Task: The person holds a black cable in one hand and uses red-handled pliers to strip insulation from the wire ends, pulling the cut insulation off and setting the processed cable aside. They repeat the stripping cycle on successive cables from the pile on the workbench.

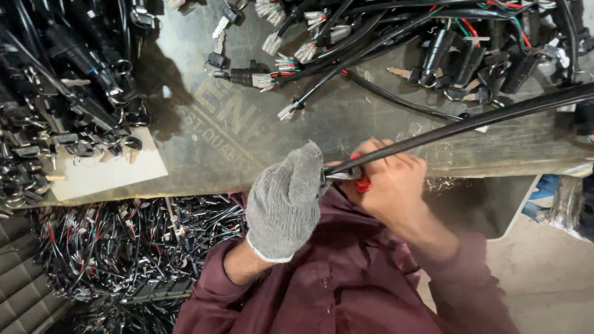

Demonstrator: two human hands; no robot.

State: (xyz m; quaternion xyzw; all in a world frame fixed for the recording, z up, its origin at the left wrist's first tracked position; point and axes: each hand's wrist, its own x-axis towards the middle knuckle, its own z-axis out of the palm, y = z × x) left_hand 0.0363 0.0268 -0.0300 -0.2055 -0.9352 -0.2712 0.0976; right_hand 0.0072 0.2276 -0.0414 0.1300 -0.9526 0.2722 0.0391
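My left hand [288, 201], in a grey knit glove, grips the near end of a long black sheathed cable [470, 124] that runs up and to the right across the bench. My bare right hand [390, 179] is closed around a red-handled cutting tool [362, 182], whose metal jaws [341, 175] sit at the cable's end, right against the gloved fingers. Both hands are close to my chest, over my maroon sleeves.
The metal bench top [247, 130] carries black wire harnesses with white connectors [297, 55] at the back, key-switch parts [470, 68] at the right and a heap of black parts [68, 93] at the left. A pile of cut wires [130, 247] lies below the bench edge.
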